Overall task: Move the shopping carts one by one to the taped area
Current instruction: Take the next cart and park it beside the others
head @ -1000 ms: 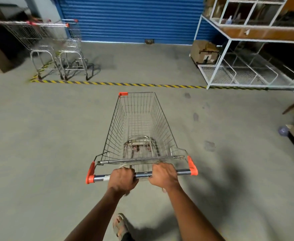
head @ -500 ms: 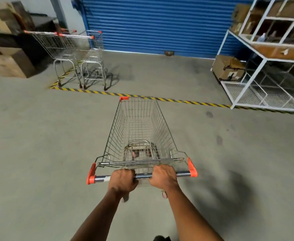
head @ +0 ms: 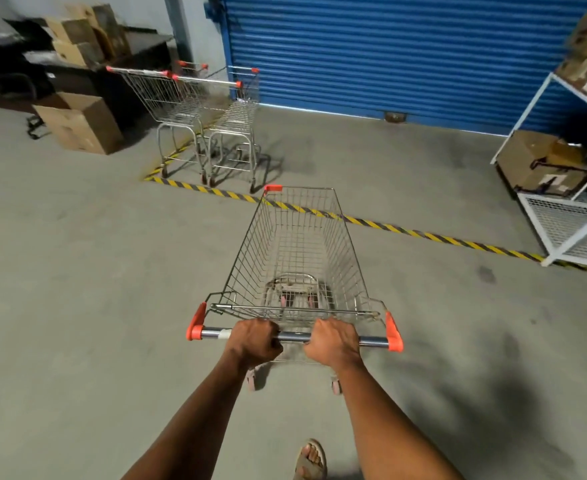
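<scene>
Cart [head: 299,258] straddles tape line [head: 406,232]; two parked carts [head: 195,116] stand beyond it, left

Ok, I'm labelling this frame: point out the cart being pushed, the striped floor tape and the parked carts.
Pushed cart [head: 295,258]: head view, wire basket floor.
Striped tape [head: 406,231]: head view, stretch right of the cart.
Parked carts [head: 195,98]: head view, baskets beyond the tape.

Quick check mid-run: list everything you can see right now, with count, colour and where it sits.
pushed shopping cart: 1, silver wire, orange corners, centre, nose at the tape
parked shopping carts: at least 2, silver, orange-tipped, far left, beyond the tape
hazard tape: yellow-black line across the floor
roller shutter: 1, blue, back wall
shelving rack: 1, white, right
cardboard boxes: several, brown, left and right
sandalled foot: 1, bottom edge
left hand: gripping the handle
right hand: gripping the handle
</scene>
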Demonstrator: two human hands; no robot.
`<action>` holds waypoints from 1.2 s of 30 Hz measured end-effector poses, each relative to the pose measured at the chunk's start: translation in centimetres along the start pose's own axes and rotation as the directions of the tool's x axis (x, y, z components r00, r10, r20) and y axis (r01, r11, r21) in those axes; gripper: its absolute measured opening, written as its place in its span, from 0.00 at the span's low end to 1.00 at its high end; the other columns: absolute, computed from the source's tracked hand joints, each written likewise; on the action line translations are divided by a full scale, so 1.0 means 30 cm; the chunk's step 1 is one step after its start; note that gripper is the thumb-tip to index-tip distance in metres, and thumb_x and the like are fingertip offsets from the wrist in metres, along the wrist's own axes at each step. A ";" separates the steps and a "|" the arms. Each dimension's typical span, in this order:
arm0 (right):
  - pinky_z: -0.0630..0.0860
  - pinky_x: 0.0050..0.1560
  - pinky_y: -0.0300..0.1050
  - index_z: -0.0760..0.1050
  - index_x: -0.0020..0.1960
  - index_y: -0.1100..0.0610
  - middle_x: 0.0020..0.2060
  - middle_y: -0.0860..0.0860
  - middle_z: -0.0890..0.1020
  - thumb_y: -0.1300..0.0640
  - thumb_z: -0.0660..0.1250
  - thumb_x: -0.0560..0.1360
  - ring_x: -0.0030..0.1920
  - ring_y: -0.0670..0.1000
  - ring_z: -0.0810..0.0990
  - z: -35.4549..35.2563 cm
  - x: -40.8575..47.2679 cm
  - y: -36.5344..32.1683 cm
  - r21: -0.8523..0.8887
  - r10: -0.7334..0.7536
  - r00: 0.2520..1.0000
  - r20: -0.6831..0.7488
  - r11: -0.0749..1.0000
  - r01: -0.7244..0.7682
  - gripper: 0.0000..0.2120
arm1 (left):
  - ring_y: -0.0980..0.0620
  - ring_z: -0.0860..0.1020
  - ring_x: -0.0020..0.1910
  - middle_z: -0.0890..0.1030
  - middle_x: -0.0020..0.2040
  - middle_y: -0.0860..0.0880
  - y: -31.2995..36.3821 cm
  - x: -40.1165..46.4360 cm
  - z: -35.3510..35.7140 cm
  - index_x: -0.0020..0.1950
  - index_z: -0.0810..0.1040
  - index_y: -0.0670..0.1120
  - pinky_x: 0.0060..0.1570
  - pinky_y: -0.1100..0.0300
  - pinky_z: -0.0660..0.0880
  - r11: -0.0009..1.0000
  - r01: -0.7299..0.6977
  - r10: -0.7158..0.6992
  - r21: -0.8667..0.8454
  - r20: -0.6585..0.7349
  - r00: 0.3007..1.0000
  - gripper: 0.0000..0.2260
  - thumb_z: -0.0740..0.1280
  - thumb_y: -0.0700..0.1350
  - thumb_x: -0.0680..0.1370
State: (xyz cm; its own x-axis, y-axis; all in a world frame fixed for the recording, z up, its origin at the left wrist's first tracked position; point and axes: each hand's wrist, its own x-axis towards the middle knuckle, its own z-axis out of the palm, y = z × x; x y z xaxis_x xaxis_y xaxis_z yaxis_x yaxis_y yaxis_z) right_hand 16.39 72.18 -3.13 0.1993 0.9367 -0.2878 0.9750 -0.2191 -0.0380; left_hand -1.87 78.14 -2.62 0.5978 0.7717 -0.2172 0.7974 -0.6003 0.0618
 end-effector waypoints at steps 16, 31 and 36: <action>0.80 0.45 0.47 0.75 0.42 0.51 0.38 0.50 0.82 0.44 0.66 0.73 0.39 0.53 0.80 -0.370 1.008 -0.176 -0.028 -0.078 0.997 0.023 0.997 0.079 0.10 | 0.48 0.75 0.33 0.79 0.35 0.50 -0.590 0.854 -0.229 0.38 0.70 0.50 0.35 0.59 0.72 1.000 0.014 -0.014 0.002 0.006 1.000 0.08 0.62 0.54 0.69; 0.76 0.56 0.48 0.81 0.52 0.53 0.48 0.52 0.85 0.43 0.65 0.75 0.50 0.56 0.84 -0.639 1.954 -0.449 0.033 0.060 0.998 -0.021 0.998 -0.059 0.15 | 0.50 0.79 0.36 0.81 0.37 0.50 -1.294 1.725 -0.451 0.42 0.76 0.49 0.37 0.59 0.72 0.987 -0.158 0.158 0.028 0.002 0.987 0.13 0.60 0.57 0.70; 0.78 0.51 0.48 0.81 0.50 0.52 0.46 0.51 0.85 0.43 0.65 0.74 0.48 0.55 0.85 -0.729 2.245 -0.445 0.040 0.096 0.995 -0.028 0.995 -0.095 0.14 | 0.48 0.81 0.40 0.82 0.40 0.48 -1.412 2.021 -0.520 0.43 0.78 0.49 0.41 0.58 0.75 0.983 -0.182 0.182 0.034 0.015 0.983 0.14 0.61 0.57 0.70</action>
State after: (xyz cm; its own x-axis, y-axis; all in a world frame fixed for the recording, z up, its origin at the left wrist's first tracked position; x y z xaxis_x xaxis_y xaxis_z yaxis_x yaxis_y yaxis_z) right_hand 18.95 144.17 -1.06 0.2946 0.9186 -0.2633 0.9470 -0.3176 -0.0485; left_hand 1.89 153.65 -3.22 0.7316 0.6462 -0.2172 0.6716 -0.7379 0.0668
